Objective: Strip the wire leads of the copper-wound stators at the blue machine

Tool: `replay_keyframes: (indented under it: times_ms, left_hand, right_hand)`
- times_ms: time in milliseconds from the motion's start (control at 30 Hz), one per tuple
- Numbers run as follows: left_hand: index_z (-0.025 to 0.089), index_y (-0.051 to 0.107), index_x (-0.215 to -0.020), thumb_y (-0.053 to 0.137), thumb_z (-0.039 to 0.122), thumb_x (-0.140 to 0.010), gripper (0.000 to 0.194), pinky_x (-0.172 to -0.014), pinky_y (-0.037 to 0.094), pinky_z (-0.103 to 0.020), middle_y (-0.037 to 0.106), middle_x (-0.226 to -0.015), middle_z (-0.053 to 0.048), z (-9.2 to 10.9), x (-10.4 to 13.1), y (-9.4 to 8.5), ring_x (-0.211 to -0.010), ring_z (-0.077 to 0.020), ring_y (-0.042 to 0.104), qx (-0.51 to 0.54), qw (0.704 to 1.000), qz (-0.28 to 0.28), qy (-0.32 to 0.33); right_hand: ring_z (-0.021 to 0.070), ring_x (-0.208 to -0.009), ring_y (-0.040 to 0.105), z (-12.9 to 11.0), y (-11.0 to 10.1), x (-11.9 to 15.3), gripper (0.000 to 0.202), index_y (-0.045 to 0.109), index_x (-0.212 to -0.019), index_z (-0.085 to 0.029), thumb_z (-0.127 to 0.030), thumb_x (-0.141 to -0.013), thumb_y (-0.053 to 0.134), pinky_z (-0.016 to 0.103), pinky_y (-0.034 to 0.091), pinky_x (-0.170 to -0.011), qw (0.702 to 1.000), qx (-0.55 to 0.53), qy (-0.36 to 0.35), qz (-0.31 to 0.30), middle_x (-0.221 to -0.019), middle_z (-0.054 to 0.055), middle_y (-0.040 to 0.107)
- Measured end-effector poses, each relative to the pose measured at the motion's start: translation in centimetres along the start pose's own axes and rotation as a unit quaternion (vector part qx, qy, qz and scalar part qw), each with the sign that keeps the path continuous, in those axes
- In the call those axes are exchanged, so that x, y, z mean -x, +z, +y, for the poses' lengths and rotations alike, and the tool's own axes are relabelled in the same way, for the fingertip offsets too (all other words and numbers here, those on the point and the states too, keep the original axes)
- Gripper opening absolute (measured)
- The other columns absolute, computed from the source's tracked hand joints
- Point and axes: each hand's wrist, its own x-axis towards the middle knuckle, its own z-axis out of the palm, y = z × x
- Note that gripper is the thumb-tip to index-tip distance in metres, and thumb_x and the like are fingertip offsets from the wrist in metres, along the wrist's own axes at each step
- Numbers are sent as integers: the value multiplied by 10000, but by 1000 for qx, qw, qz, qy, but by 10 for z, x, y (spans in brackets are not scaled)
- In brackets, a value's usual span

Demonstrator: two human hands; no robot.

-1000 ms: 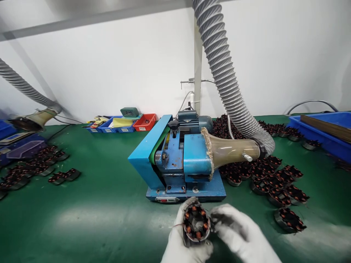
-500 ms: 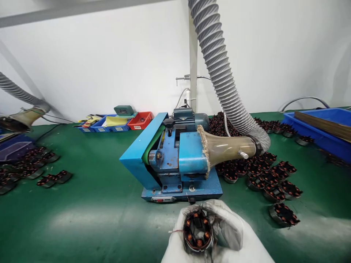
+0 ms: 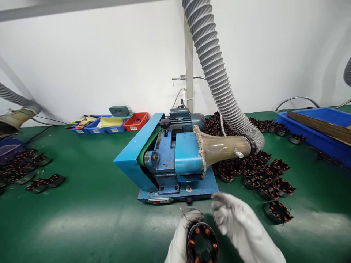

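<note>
My left hand, in a white glove with a greyed thumb or fingertip, grips a motor stator at the bottom of the view. The stator is a dark ring with copper coils inside, and its open face is turned up toward me. Part of it lies below the frame edge. To its right, my gloved right hand is apart from the stator. Its fingers are curled together and slightly blurred, so anything between them is hidden. Just beyond both hands stands a blue belt sander with a green belt.
A grey ribbed hose joins the sander's brownish funnel. Many stators crowd the green table on the right, and one stator lies nearest my right hand. More stators lie left. Blue bin and red tray stand farther back.
My right hand has come away from the stator, to the right. The stator has dropped lower and tipped so its open centre shows. The view has shifted slightly.
</note>
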Motion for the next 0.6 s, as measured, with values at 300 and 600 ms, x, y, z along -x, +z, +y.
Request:
replay_keyframes:
  times_ms: [300,600]
  left_hand:
    - [272,684,-866,785,162,-432,458,-778,487,-362,590,-857,-38,9,4,12,-821,-251,592,-85,986,42,134]
    - [233,578,-1012,666,132,-631,404,-872,464,-320,641,-1036,-33,-10,-34,21,-965,-207,601,66,987,125,81]
  right_hand:
    - [45,-451,504,4,4,-8,185,735,-689,-182,-252,-555,841,113,419,-396,989,-123,-24,79,-609,-19,641]
    - [310,-906,684,53,5,-24,553,720,-977,-180,-318,-454,836,380,559,-811,951,250,-153,102,-977,119,746]
